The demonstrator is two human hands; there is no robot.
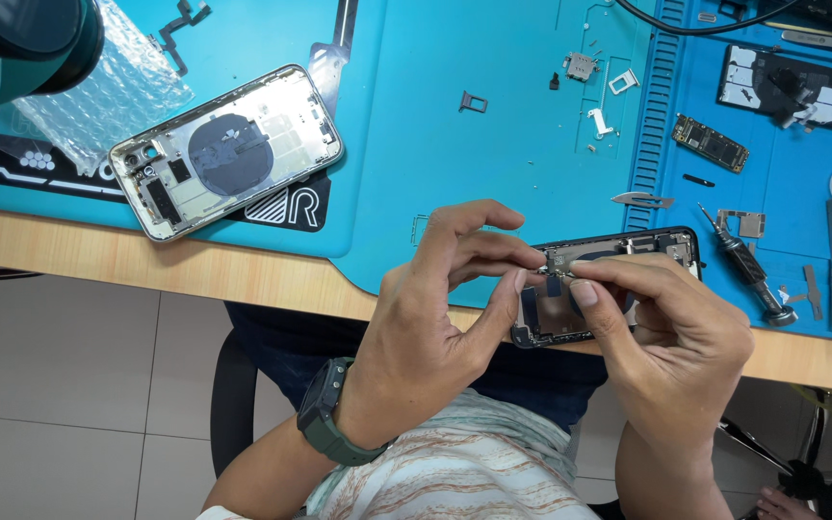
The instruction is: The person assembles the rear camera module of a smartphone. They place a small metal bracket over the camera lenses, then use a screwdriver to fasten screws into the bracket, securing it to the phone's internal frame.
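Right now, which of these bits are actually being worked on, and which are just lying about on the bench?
In hand:
left hand
right hand
dark opened phone, held by both

Lying about:
silver phone housing
bubble wrap
small circuit board
screwdriver
blade
card tray
blue mat

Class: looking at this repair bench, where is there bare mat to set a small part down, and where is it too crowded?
The widest bare patch is the teal mat between the silver phone shell and the ribbed strip; only a small tray sits there. The blue mat to the right is crowded with a circuit board, screwdrivers and small brackets. Both hands, left and right, cover the dark phone at the edge.
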